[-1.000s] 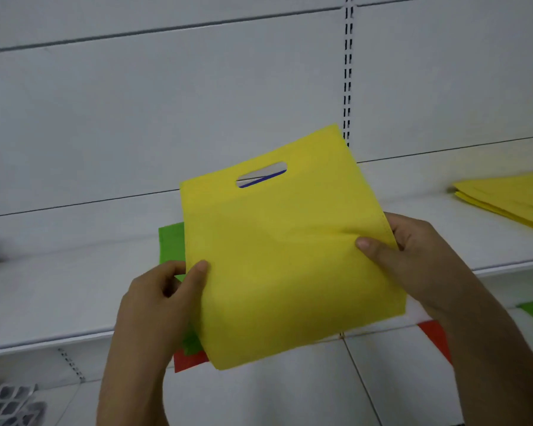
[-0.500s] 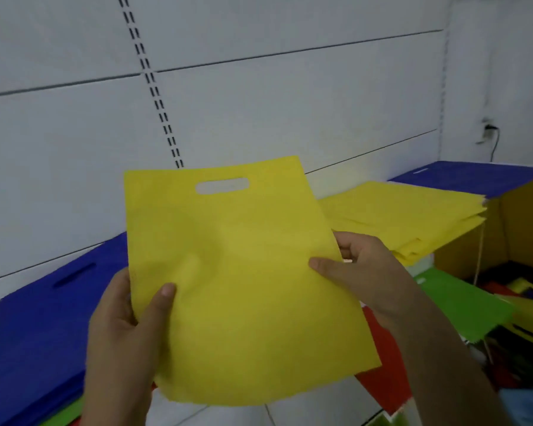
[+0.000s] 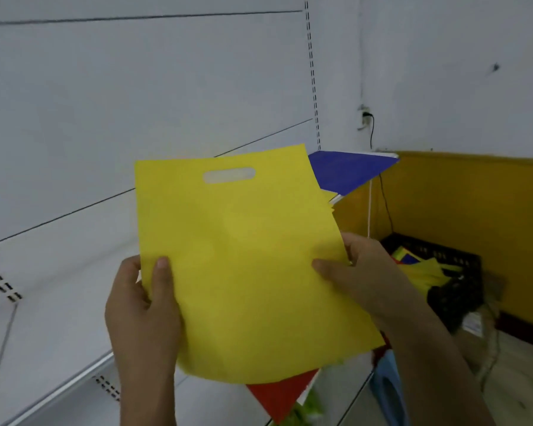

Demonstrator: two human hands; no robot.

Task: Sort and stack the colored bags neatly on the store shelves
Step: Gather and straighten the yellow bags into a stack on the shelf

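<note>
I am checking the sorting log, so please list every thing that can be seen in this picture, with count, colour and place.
yellow bag: 1, yellow, held up in the middle, handle hole at its top
blue bags: count unclear, blue, on the shelf behind the yellow bag, to the right
red bag: 1 seen, red, below the yellow bag, mostly hidden
shelf: 1, white, at the left, running behind the bag
crate: 1, black, low on the right, with mixed coloured bags inside
yellow wall: 1, yellow, right side behind the crate
left hand: 1, holds the bag's left edge, thumb in front
right hand: 1, holds the bag's right edge, thumb in front
</note>
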